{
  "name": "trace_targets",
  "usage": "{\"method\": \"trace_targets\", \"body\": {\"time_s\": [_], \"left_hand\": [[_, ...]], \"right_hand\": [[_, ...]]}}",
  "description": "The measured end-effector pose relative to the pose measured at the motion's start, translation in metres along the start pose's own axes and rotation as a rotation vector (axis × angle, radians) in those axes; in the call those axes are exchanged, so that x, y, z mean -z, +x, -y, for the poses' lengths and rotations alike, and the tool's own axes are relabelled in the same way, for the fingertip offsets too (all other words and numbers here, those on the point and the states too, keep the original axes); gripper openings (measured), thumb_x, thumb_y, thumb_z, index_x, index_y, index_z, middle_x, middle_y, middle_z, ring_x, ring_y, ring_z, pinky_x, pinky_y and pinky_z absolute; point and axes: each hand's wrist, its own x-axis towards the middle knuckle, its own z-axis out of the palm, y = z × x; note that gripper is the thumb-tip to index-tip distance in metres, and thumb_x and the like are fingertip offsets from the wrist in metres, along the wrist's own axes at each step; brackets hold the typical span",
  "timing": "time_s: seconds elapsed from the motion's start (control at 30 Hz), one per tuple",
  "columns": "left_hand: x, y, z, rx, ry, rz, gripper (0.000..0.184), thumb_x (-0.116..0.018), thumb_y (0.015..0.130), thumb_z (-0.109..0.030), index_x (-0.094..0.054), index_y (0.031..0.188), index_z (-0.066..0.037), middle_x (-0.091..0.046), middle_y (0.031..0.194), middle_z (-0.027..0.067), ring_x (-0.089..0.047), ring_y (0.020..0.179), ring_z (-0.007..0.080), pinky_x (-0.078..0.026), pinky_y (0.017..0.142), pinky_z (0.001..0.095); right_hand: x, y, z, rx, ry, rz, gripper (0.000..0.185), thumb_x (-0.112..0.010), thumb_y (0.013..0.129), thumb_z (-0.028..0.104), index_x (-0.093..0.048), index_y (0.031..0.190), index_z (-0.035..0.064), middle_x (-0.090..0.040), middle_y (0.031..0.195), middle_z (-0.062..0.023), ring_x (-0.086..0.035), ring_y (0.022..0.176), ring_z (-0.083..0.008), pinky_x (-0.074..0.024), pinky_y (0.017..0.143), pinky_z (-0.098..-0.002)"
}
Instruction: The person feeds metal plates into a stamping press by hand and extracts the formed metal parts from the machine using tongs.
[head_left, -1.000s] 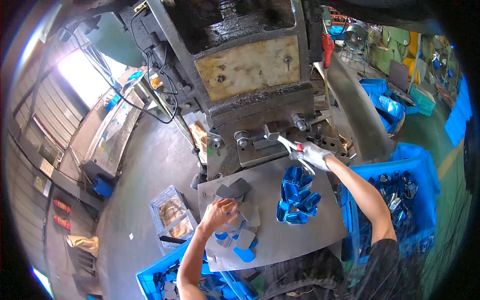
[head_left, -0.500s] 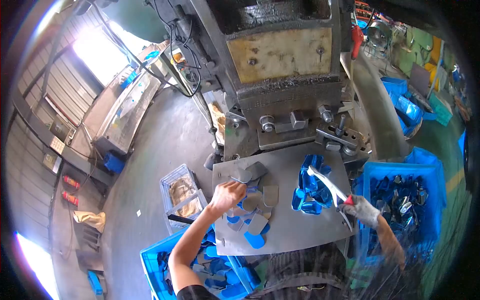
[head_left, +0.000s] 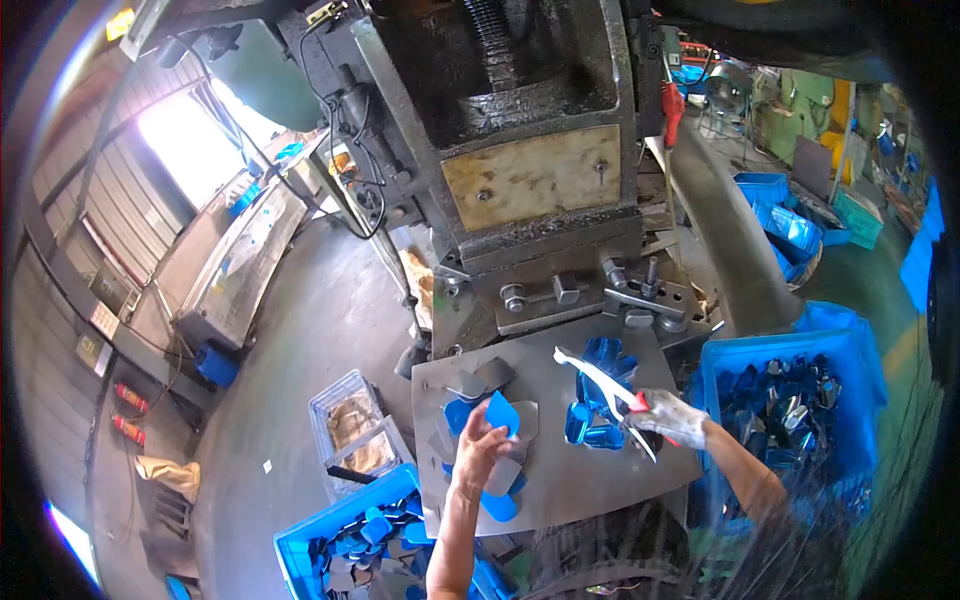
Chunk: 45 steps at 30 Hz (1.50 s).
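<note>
My bare left hand (head_left: 480,448) pinches a flat blue metal piece with rounded corners (head_left: 503,413), tilted up above the plate. Under and around it lie several loose flat pieces, some grey and some blue, like the grey one (head_left: 486,376). A gloved right hand, my right hand (head_left: 672,418), is wrapped round the red grips of a pair of pale tongs (head_left: 598,380). The tongs' long arm reaches over a cluster of shiny blue formed pieces (head_left: 600,434) on the right of the metal plate (head_left: 560,498).
A large press (head_left: 540,190) stands right behind the plate. At the right is a blue bin (head_left: 716,400) of shiny formed parts; lower left, another blue bin (head_left: 290,545) holds flat pieces. A clear plastic crate (head_left: 322,410) sits on the floor.
My left hand has lifted a blue piece from the loose pile and turned upright. My right hand has shifted left with the tongs, across the formed pieces. The camera view has tilted up slightly.
</note>
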Motion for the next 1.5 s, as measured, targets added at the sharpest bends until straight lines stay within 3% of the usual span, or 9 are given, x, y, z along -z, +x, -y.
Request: {"method": "trace_targets", "body": {"time_s": [0.1,0.2,0.6,0.73,0.83,0.9,1.03,1.23,1.5], "left_hand": [[-0.007,-0.002,0.017,-0.013,0.103,-0.014,0.026,-0.059,0.084,-0.008,-0.053,0.109,-0.004,-0.061,0.087,0.0044,-0.061,0.069,0.0124,-0.049,0.059,0.0212],[-0.01,-0.007,0.026,0.011,0.229,-0.09,0.013,-0.059,0.084,-0.011,-0.059,0.095,-0.004,-0.061,0.085,0.0019,-0.059,0.068,0.0078,-0.049,0.06,0.0197],[-0.023,-0.008,0.03,-0.062,0.167,-0.18,0.03,-0.052,0.085,-0.004,-0.051,0.115,-0.002,-0.06,0.098,0.0073,-0.06,0.085,0.0156,-0.052,0.07,0.0295],[-0.025,0.006,0.03,-0.094,0.178,-0.157,0.029,-0.05,0.087,-0.006,-0.05,0.115,0.001,-0.058,0.103,0.0102,-0.06,0.089,0.0188,-0.053,0.075,0.0311],[-0.034,0.01,0.031,-0.089,0.144,-0.157,0.028,-0.05,0.088,-0.008,-0.049,0.115,0.0,-0.057,0.103,0.0099,-0.06,0.09,0.0188,-0.052,0.076,0.0303],[-0.045,0.012,0.031,-0.096,0.151,-0.159,0.028,-0.049,0.088,-0.012,-0.049,0.113,0.0,-0.058,0.1,0.008,-0.059,0.088,0.0158,-0.05,0.077,0.0293],[-0.062,0.013,0.026,-0.105,0.101,-0.128,0.028,-0.049,0.089,-0.014,-0.049,0.113,0.0,-0.058,0.099,0.0082,-0.059,0.088,0.0151,-0.048,0.079,0.0279],[-0.03,0.008,-0.007,-0.499,0.448,-0.289,0.035,-0.049,0.088,-0.005,-0.042,0.122,-0.005,-0.065,0.095,0.0141,-0.063,0.081,0.0143,-0.046,0.068,0.0211],[-0.028,0.021,-0.005,-0.581,0.897,-0.302,0.059,-0.037,0.065,0.015,-0.044,0.119,-0.006,-0.057,0.115,0.0091,-0.056,0.058,0.0089,-0.048,0.054,0.0222]], "right_hand": [[0.02,0.027,0.031,-0.309,0.108,-0.005,0.018,-0.056,0.087,0.025,-0.051,0.089,0.0076,-0.047,0.066,-0.0036,-0.048,0.051,-0.0123,-0.0404,0.045,-0.0276],[0.017,0.077,0.004,-0.268,0.554,-0.105,0.016,-0.056,0.086,0.021,-0.049,0.084,0.0067,-0.048,0.065,-0.0023,-0.049,0.049,-0.0125,-0.0405,0.042,-0.0288],[0.019,0.105,0.022,-0.269,0.855,-0.224,0.015,-0.057,0.085,0.015,-0.049,0.092,0.0038,-0.05,0.062,-0.0049,-0.052,0.051,-0.0147,-0.044,0.045,-0.029],[0.013,0.03,-0.01,-0.264,0.457,-0.237,0.021,-0.057,0.084,0.018,-0.048,0.089,-0.0003,-0.053,0.071,-0.0076,-0.054,0.061,-0.015,-0.044,0.054,-0.0293],[0.005,-0.02,0.012,-0.485,-0.068,-0.145,0.034,-0.053,0.086,0.034,-0.046,0.099,0.004,-0.058,0.065,-0.0137,-0.061,0.057,-0.0272,-0.047,0.052,-0.0377],[-0.011,-0.04,0.022,-0.238,-0.496,-0.14,0.039,-0.05,0.087,0.04,-0.043,0.107,0.0075,-0.059,0.066,-0.0158,-0.062,0.061,-0.0311,-0.0486,0.056,-0.041],[-0.031,-0.046,0.04,-0.169,-0.515,-0.014,0.041,-0.047,0.087,0.043,-0.042,0.112,0.0104,-0.061,0.071,-0.0173,-0.062,0.065,-0.0342,-0.0486,0.06,-0.0454],[-0.001,-0.016,0.03,-0.295,-0.292,-0.112,0.034,-0.049,0.087,0.042,-0.046,0.097,0.0098,-0.057,0.06,-0.0126,-0.06,0.056,-0.0314,-0.0473,0.055,-0.0419],[0.048,0.079,0.021,-0.283,-0.383,-0.241,0.037,-0.049,0.086,0.042,-0.047,0.093,0.0059,-0.06,0.08,-0.0204,-0.059,0.079,-0.0375,-0.0448,0.069,-0.0443]]}}
